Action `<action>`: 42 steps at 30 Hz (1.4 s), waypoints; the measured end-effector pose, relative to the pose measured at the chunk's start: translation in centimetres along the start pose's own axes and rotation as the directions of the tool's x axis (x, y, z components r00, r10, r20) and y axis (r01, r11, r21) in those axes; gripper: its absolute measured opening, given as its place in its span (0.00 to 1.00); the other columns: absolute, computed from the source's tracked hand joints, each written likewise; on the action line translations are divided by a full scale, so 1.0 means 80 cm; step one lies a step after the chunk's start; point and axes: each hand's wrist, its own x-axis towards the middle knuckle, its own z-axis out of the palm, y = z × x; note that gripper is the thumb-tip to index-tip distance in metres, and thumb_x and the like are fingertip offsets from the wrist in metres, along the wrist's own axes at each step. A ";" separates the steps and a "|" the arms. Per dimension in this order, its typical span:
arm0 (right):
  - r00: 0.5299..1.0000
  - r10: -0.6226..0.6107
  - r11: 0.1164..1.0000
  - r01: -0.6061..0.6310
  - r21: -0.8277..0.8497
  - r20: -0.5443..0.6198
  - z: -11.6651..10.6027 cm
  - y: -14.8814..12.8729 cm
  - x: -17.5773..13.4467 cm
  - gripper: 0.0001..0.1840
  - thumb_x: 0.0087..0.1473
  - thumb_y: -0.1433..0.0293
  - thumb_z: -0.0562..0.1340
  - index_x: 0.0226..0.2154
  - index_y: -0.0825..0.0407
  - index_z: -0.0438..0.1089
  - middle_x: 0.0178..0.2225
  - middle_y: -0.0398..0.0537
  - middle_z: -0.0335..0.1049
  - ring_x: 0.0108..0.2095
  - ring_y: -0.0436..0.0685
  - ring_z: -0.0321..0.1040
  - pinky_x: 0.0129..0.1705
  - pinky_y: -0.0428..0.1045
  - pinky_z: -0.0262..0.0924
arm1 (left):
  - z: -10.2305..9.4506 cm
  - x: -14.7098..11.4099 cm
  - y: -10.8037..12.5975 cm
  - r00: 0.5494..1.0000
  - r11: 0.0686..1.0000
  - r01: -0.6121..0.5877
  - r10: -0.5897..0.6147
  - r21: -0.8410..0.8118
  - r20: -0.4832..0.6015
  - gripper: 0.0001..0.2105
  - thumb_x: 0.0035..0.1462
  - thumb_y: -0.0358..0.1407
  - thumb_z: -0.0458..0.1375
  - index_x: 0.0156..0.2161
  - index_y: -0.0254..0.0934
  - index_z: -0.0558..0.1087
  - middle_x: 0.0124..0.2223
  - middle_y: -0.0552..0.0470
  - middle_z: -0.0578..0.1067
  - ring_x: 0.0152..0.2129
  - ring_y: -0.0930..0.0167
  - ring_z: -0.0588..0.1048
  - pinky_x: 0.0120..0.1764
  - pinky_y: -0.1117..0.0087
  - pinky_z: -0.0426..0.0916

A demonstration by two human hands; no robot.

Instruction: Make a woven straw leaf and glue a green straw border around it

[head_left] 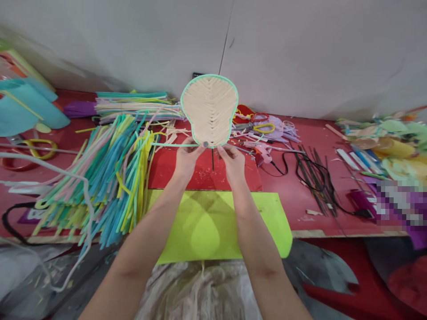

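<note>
A cream pipe-cleaner leaf shape (210, 104) with a mint-green edging stands upright in front of me, its dark wire stem (213, 160) pointing down. My left hand (188, 153) pinches its lower left corner between thumb and fingers. From that corner a loose mint-green pipe-cleaner end (170, 145) sticks out to the left. At the lower right corner, my right hand (233, 160) pinches the edge in the same way. Below my hands lie a red board (167, 173) and a lime-green felt sheet (267, 222).
Bundles of coloured pipe cleaners (110, 173) cover the left. Scissors with yellow and red handles (40, 149) lie beyond them. A pink glue gun (263, 152), yellow-handled scissors (265, 128), dark stem wires (312, 182) and a black cord (325, 178) are on the right. A wall rises behind.
</note>
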 end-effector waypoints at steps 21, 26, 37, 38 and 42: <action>0.895 -0.291 0.750 0.434 -0.500 0.339 -0.057 0.054 -0.012 0.07 0.56 0.64 0.64 0.36 0.50 0.73 0.36 0.48 0.70 0.36 0.54 0.69 0.43 0.52 0.67 | -0.057 -0.020 -0.001 0.857 0.685 0.483 -0.499 0.545 -0.131 0.06 0.46 0.28 0.65 0.29 0.33 0.72 0.24 0.54 0.75 0.19 0.74 0.74 0.27 0.73 0.71; 0.765 -0.306 0.713 0.578 -0.396 0.567 -0.040 0.063 -0.028 0.06 0.58 0.67 0.62 0.39 0.48 0.73 0.39 0.49 0.70 0.43 0.56 0.69 0.49 0.52 0.65 | -0.059 -0.023 -0.004 0.876 0.682 0.435 -0.471 0.588 -0.103 0.04 0.49 0.27 0.64 0.29 0.33 0.72 0.24 0.55 0.74 0.19 0.75 0.74 0.27 0.74 0.73; 0.685 -0.254 0.498 0.697 -0.516 0.682 -0.034 0.064 -0.033 0.10 0.63 0.69 0.56 0.41 0.51 0.73 0.40 0.52 0.72 0.43 0.58 0.67 0.48 0.54 0.64 | -0.063 -0.028 -0.012 0.932 0.628 0.320 -0.341 0.709 -0.119 0.15 0.46 0.28 0.64 0.40 0.36 0.67 0.30 0.54 0.73 0.24 0.71 0.75 0.31 0.68 0.73; 0.677 -0.254 0.489 0.706 -0.512 0.691 -0.034 0.064 -0.032 0.11 0.63 0.69 0.55 0.41 0.51 0.73 0.41 0.51 0.73 0.44 0.58 0.67 0.48 0.54 0.64 | -0.062 -0.029 -0.011 0.952 0.595 0.261 -0.289 0.760 -0.101 0.17 0.46 0.29 0.65 0.41 0.36 0.67 0.32 0.54 0.73 0.26 0.71 0.75 0.33 0.67 0.73; 0.655 -0.248 0.487 0.721 -0.493 0.713 -0.033 0.063 -0.031 0.11 0.64 0.70 0.54 0.42 0.50 0.72 0.42 0.51 0.73 0.45 0.58 0.67 0.50 0.54 0.63 | -0.065 -0.033 -0.007 0.999 0.447 0.013 -0.039 0.895 0.005 0.22 0.44 0.30 0.66 0.45 0.37 0.68 0.44 0.49 0.72 0.40 0.66 0.73 0.47 0.61 0.69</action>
